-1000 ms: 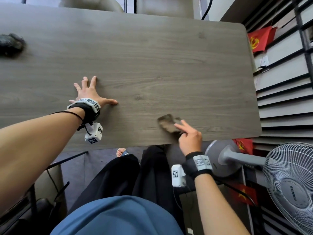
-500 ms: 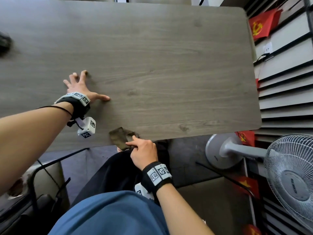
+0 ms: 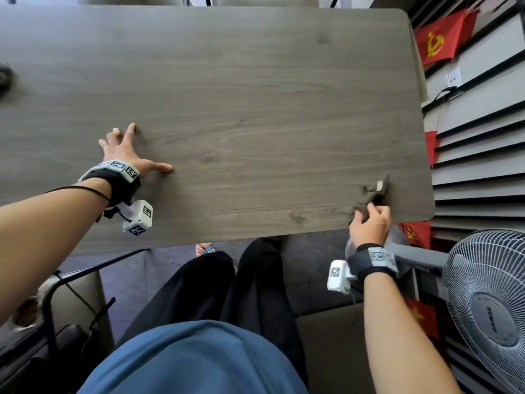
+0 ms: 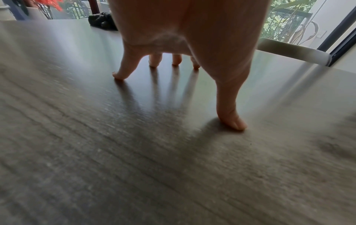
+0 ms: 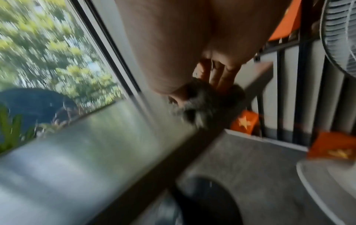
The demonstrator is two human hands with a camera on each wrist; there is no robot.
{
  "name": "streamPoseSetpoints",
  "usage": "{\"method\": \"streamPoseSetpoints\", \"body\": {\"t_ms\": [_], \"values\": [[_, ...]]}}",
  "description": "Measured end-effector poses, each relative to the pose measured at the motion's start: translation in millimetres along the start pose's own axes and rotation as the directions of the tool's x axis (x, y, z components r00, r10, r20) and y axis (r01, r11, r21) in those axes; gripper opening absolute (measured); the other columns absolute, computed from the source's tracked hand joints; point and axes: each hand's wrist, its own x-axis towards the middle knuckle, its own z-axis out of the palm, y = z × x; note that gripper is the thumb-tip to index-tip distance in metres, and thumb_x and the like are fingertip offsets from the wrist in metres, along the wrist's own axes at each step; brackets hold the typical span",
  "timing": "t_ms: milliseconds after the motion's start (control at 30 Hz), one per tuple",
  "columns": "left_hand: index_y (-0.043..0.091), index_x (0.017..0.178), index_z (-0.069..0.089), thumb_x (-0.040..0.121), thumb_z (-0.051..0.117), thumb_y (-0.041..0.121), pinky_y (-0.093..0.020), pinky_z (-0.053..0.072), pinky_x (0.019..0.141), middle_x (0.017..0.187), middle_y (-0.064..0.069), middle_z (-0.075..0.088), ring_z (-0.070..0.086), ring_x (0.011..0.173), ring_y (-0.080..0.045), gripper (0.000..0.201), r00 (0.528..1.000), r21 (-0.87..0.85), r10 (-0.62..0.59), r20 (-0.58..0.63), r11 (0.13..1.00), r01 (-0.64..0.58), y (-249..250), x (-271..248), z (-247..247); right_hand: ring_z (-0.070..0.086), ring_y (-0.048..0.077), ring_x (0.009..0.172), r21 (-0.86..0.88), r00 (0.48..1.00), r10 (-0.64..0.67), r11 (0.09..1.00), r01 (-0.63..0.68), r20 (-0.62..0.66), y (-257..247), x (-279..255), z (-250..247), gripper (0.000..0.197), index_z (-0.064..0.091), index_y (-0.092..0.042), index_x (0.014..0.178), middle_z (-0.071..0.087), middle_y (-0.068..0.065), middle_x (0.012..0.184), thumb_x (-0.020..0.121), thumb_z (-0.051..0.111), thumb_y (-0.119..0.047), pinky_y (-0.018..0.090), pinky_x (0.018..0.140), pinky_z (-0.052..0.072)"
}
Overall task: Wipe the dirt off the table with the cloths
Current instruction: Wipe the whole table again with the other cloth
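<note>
A grey wood-grain table (image 3: 255, 95) fills the head view. My right hand (image 3: 369, 223) grips a small brown-grey cloth (image 3: 372, 194) near the table's front right corner; the cloth lies on the top. The right wrist view is blurred but shows the cloth (image 5: 204, 103) bunched under the fingers at the table edge. My left hand (image 3: 127, 150) is spread on the tabletop at the left, fingertips and thumb (image 4: 234, 121) pressing down, holding nothing. A second dark cloth (image 3: 4, 78) lies at the far left edge, also seen as the dark cloth (image 4: 102, 21) beyond the fingers.
A standing fan (image 3: 488, 308) is close to my right arm, off the table's front right corner. A slatted wall with red flags (image 3: 440, 41) runs along the right side. My legs in black trousers (image 3: 227, 285) are below the front edge. A chair frame (image 3: 71, 280) stands front left.
My right hand has swept the cloth along the front edge, first left to the middle, then far right to the corner. The left hand stayed planted on the table.
</note>
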Motion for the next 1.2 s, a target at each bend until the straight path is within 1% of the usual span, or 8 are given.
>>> {"method": "streamPoseSetpoints", "body": {"t_ms": [133,333,533,667,867,1067,1133,1200], "values": [[0.043,0.157,0.017,0.044,0.094,0.062,-0.050,0.020,0.124,0.160,0.001,0.016,0.006,0.153,-0.030,0.137,1.000,-0.032,-0.031,-0.001,0.999,0.031,4.6,-1.3,0.5,0.045,0.033,0.090,0.028,0.965,-0.219,0.976,0.217,0.145,-36.4,-67.7,38.3,0.040,0.066,-0.008,0.112,0.047,0.013,0.099,0.073,0.058,0.001,0.039,0.084,0.040],[0.043,0.157,0.018,0.049,0.095,0.058,-0.044,0.013,0.126,0.162,0.003,0.012,0.000,0.154,-0.026,0.134,0.999,-0.096,-0.037,0.013,0.995,0.038,4.7,-5.2,2.0,0.044,0.016,0.090,0.270,0.690,-0.515,0.856,0.440,0.508,-82.9,-130.3,48.2,0.067,0.054,-0.018,0.138,0.041,-0.002,0.093,0.075,0.053,0.004,0.027,0.091,0.044],[0.039,0.157,0.023,0.049,0.097,0.051,-0.038,0.012,0.126,0.162,-0.002,0.015,0.005,0.154,-0.023,0.131,0.999,-0.133,-0.035,-0.010,0.991,0.033,9.4,-9.0,0.8,0.046,0.015,0.075,0.234,0.931,-0.330,0.928,0.290,0.158,-46.3,-31.1,-1.9,0.050,0.062,-0.016,0.129,0.046,0.004,0.084,0.081,0.049,-0.013,0.025,0.078,0.041],[0.037,0.158,0.024,0.050,0.097,0.050,-0.037,0.011,0.126,0.161,-0.003,0.016,0.005,0.154,-0.024,0.131,1.000,-0.123,-0.026,-0.015,0.992,0.024,11.6,-10.3,-0.1,0.048,0.036,0.108,0.049,0.996,-0.017,0.999,0.013,0.092,-3.2,37.7,-16.2,0.057,0.040,-0.012,0.147,0.052,0.019,0.107,0.090,0.044,-0.020,0.041,0.103,0.035],[0.035,0.158,0.024,0.051,0.098,0.048,-0.036,0.010,0.126,0.161,-0.004,0.016,0.005,0.154,-0.023,0.131,0.999,-0.134,-0.038,-0.011,0.990,0.036,14.6,-11.9,-0.2,0.045,0.032,0.092,-0.042,0.963,-0.220,0.973,0.228,0.154,-61.3,-31.7,46.4,0.073,0.036,-0.016,0.149,0.049,0.013,0.099,0.079,0.059,-0.016,0.041,0.086,0.038],[0.035,0.158,0.024,0.052,0.098,0.046,-0.037,0.010,0.126,0.161,-0.003,0.015,0.004,0.154,-0.023,0.130,0.999,-0.134,-0.046,-0.002,0.990,0.046,17.4,-12.7,-2.1,0.047,0.019,0.080,0.165,0.540,-0.617,0.732,0.661,0.573,-128.3,-121.1,71.0,0.079,0.045,-0.036,0.142,0.041,-0.002,0.088,0.070,0.068,-0.011,0.035,0.072,0.050],[0.036,0.158,0.024,0.052,0.098,0.046,-0.037,0.011,0.126,0.160,-0.004,0.015,0.004,0.154,-0.023,0.130,0.999,-0.139,-0.047,-0.005,0.989,0.046,16.7,-13.0,-1.5,0.053,0.022,0.082,0.220,0.572,-0.588,0.782,0.583,0.572,-126.6,-103.4,61.5,0.064,0.053,-0.034,0.135,0.047,-0.001,0.089,0.073,0.063,-0.018,0.038,0.075,0.051],[0.036,0.158,0.024,0.052,0.098,0.046,-0.037,0.011,0.126,0.160,-0.004,0.015,0.004,0.154,-0.022,0.130,0.999,-0.148,-0.048,-0.007,0.988,0.047,15.4,-13.0,-0.5,0.056,0.022,0.085,0.232,0.751,-0.515,0.857,0.460,0.414,-114.0,-67.1,43.9,0.051,0.060,-0.028,0.126,0.054,0.001,0.094,0.076,0.058,-0.018,0.035,0.076,0.051]]}}
